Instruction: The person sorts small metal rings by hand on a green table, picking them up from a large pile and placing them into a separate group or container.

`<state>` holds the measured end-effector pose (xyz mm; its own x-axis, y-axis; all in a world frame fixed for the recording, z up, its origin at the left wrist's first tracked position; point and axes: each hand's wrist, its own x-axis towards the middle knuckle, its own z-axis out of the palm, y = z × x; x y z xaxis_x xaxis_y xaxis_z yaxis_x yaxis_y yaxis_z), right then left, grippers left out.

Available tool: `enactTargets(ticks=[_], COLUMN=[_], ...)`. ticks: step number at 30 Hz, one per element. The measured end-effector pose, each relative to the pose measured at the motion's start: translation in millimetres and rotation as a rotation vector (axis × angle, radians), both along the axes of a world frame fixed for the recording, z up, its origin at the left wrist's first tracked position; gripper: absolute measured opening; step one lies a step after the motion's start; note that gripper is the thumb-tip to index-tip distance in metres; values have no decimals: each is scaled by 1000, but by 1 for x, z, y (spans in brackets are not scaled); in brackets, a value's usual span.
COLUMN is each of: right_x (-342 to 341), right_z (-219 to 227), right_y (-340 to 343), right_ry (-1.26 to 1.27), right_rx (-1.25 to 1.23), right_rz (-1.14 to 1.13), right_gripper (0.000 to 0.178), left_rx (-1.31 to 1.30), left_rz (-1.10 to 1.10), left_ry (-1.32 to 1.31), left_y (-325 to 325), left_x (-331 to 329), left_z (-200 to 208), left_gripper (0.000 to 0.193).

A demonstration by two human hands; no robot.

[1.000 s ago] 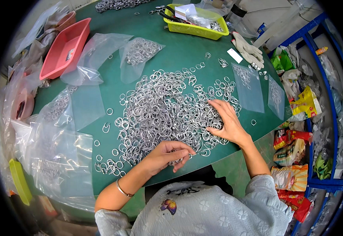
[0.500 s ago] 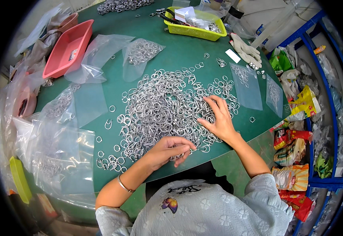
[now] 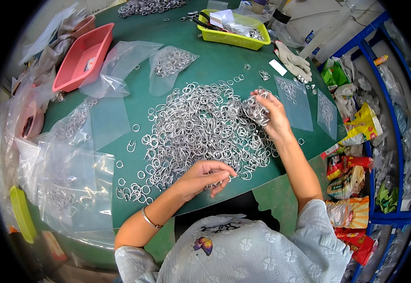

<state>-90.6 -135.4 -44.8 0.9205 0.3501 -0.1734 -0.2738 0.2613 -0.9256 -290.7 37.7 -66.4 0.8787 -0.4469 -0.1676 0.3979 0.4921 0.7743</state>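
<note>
- From my seat I watch the loose heap of small, silvery-grey open metal rings (image 3: 191, 134) spread over the dark green tabletop (image 3: 135, 111), in front of both hands.
- My right hand (image 3: 276, 118) is raised at the heap's right side, its fingers closed around a tangled clump of silvery metal rings (image 3: 255, 109).
- My left hand (image 3: 201, 180) sits at the heap's near edge, fingers curled loosely; metal glints beneath them, but I cannot tell whether they grip it.
- I judge each ring light and stiff, a handful noticeably heavier; the metal looks hard, so I would not worry about breakage.
- The smooth wire is probably slippery, and the gaps could hook neighbours, so a clump may hang together or shed strays.
- I'd cup handfuls from beneath with curled fingers, and pinch a single ring across its outer curve, away from the gap.
</note>
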Motion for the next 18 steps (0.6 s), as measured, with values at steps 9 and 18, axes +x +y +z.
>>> enactTargets(ticks=[9, 18], right_x=[15, -82], right_z=[-5, 3], right_y=[-42, -41], right_ry=[-805, -1083], right_rx=[-808, -1165], right_rz=[105, 433], right_gripper=[36, 11], left_rx=[10, 25], left_rz=[0, -24], left_ry=[2, 37], left_y=[-2, -2], left_x=[1, 2], left_z=[-1, -1], left_gripper=[24, 25])
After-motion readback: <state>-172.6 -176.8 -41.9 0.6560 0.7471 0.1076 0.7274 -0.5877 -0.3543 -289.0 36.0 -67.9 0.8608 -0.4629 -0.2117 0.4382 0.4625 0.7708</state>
